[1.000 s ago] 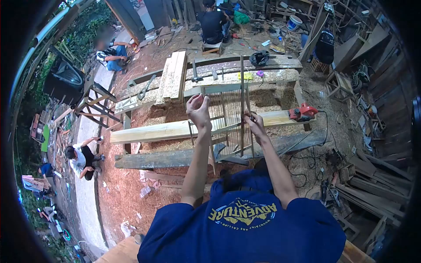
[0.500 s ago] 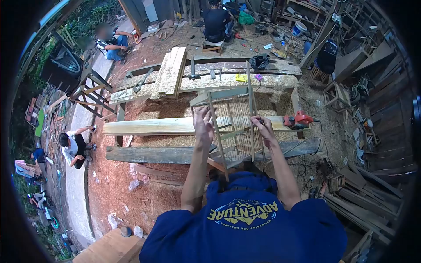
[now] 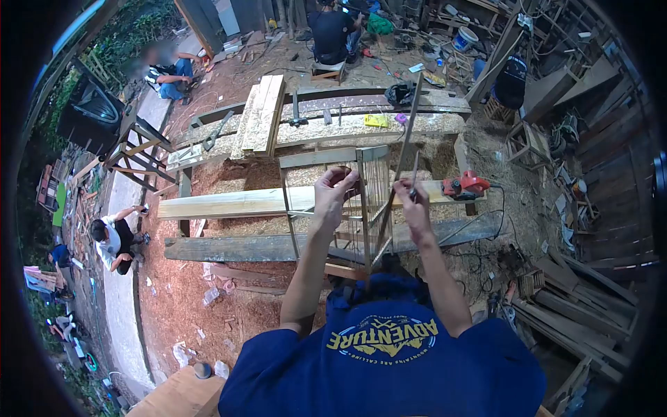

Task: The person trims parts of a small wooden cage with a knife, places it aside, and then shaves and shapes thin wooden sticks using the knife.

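A cage-like wooden frame with several thin rods (image 3: 364,215) stands upright just in front of my body. My left hand (image 3: 332,198) is at its near upper side, thumb and fingertips pinched together; what lies between them is too small to make out. On the other side of the frame, my right hand (image 3: 415,214) closes round a slim tool with a dark handle (image 3: 413,194). A thin shaft seems to point up from it. Close to this hand, a long wooden strip (image 3: 410,121) slants upward past the frame.
A pale plank (image 3: 229,203) and a weathered plank (image 3: 229,249) run across behind the frame. A red power tool (image 3: 467,185) rests at the right. Stacked boards (image 3: 266,115) and a hammer (image 3: 297,119) lie on the far bench. Several people sit or crouch around.
The wooden frame has turned and its top has shifted left. My left hand has gone from spread fingers to a pinch. The slanting strip now reaches higher, and the view has moved slightly.
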### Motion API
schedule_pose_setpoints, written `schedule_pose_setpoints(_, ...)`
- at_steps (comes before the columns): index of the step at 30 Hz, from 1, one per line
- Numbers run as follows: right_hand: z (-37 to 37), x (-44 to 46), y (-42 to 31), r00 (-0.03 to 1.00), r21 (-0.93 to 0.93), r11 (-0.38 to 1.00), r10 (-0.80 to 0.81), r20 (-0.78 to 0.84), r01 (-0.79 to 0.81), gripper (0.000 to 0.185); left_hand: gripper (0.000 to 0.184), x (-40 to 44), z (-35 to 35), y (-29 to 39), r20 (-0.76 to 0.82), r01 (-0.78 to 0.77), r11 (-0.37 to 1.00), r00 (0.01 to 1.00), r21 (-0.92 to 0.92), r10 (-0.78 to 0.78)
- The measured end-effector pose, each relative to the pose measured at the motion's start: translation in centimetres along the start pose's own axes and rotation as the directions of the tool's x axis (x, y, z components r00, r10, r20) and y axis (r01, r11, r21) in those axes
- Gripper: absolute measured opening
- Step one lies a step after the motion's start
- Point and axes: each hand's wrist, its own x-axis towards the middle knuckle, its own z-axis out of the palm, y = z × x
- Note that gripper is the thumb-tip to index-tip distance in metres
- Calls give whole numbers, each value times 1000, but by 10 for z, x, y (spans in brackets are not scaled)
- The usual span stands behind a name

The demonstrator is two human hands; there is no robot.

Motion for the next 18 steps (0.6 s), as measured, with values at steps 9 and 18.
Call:
schedule_pose_setpoints(9, 70, -41, -5, 998, -160, 986, 28, -49, -36, 26, 18, 8, -32, -12, -22, -17, 991, 1000, 134, 20)
schedule_pose_setpoints(18, 91, -65, 4, 993, -282, 958, 30, -115, -62, 28, 16, -4, -52, -16, 3, 22, 997, 1000, 73, -22)
